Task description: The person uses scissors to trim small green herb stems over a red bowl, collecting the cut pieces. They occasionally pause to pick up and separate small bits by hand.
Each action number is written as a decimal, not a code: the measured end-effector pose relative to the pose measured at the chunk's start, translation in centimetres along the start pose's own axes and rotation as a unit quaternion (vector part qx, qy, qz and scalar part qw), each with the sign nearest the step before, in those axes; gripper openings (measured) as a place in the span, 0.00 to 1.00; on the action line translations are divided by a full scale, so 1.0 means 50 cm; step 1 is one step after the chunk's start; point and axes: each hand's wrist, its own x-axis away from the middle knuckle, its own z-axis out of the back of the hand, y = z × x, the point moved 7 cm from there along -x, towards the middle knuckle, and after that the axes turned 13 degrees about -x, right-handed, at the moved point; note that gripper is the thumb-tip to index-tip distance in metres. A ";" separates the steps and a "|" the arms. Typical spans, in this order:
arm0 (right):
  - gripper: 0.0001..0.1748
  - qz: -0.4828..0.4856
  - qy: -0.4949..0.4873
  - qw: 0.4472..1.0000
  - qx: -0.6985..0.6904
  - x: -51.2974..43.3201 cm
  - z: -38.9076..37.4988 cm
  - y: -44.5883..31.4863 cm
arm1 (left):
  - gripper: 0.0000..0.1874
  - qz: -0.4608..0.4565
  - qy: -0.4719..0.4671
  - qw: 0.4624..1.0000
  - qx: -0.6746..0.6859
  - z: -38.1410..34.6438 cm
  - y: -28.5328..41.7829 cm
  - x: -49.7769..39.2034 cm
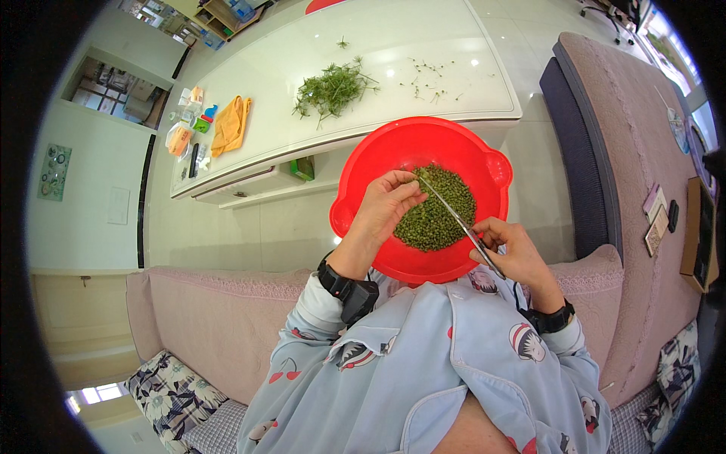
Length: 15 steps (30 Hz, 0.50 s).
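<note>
A large red plastic basin (385, 142) rests before me at lap level, with a heap of small green berries or peppercorns (437, 221) in it. Over the heap, my left hand (391, 198) pinches a small green sprig (420, 180) between thumb and fingertips. My right hand (510, 247) holds a pair of metal scissors (454, 214), whose long blades point up and left to the sprig at my left fingertips. Whether the blades are apart is hard to tell. On the white table beyond lies a pile of green stalks (334, 89), with thin stem scraps (434, 79) scattered to its right.
The glossy white table (272, 68) has its front edge just past the basin. A folded orange cloth (231, 126), tissue packs (180, 141) and small containers lie at its left end. I sit on a pink-covered sofa (227, 318); its side section (612, 142) runs along the right.
</note>
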 end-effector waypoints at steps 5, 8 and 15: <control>0.21 0.014 0.024 0.997 0.067 -0.003 0.000 -0.009 | 0.07 0.000 -0.002 1.000 0.003 -0.005 -0.003 0.001; 0.22 0.026 0.029 0.995 0.095 -0.003 0.001 -0.017 | 0.06 0.002 -0.001 1.000 0.003 -0.006 -0.004 0.001; 0.21 0.043 0.039 0.993 0.107 -0.004 0.001 -0.023 | 0.06 0.005 -0.006 1.000 0.011 -0.012 -0.003 0.001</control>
